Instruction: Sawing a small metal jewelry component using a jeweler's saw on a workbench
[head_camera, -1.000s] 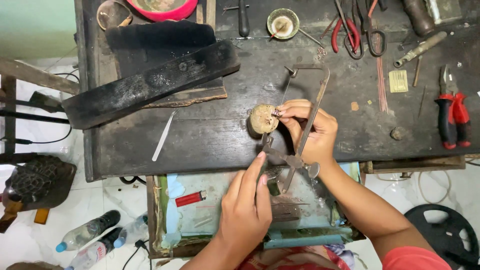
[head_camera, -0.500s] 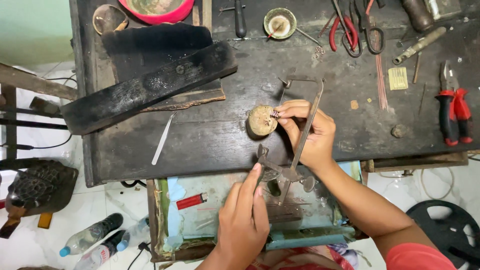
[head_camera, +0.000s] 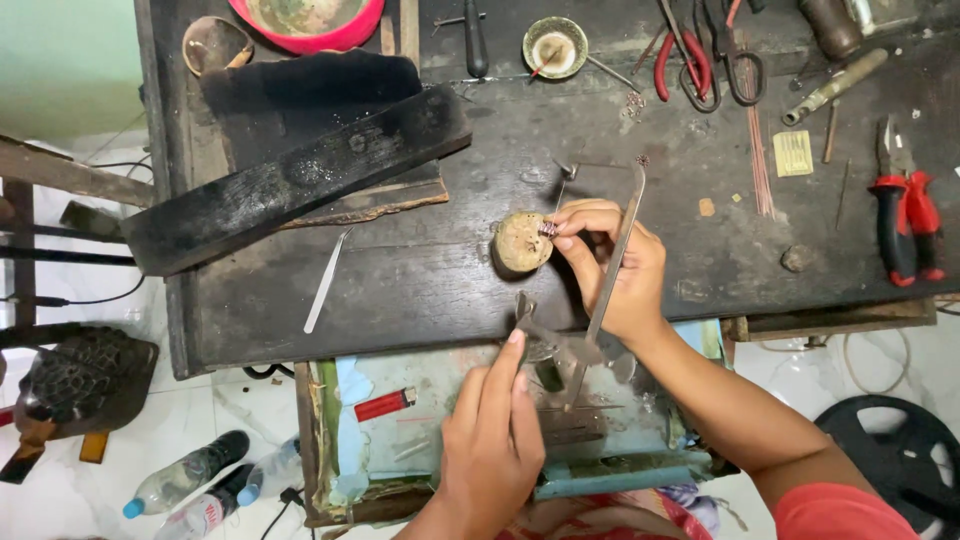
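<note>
STEP: sawing, judged | RIGHT: my right hand (head_camera: 610, 270) closed, fingertips pinching a small metal piece (head_camera: 548, 229) on the round block (head_camera: 522, 242) at desk (head_camera: 450, 290) centre | LEFT: my left hand (head_camera: 495, 435) at 6 o'clock, fingers curled on the jeweller's saw frame (head_camera: 612, 262) handle | NEXT: needs a steady piece and a straight stroke.

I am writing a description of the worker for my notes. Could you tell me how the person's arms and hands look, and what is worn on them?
Both hands are bare: no gloves, rings or watch show on the left hand or the right hand. The right forearm is uncovered up to a short red sleeve at the lower right edge. Only the left wrist is in view, also uncovered. The fingers have short nails.
</note>
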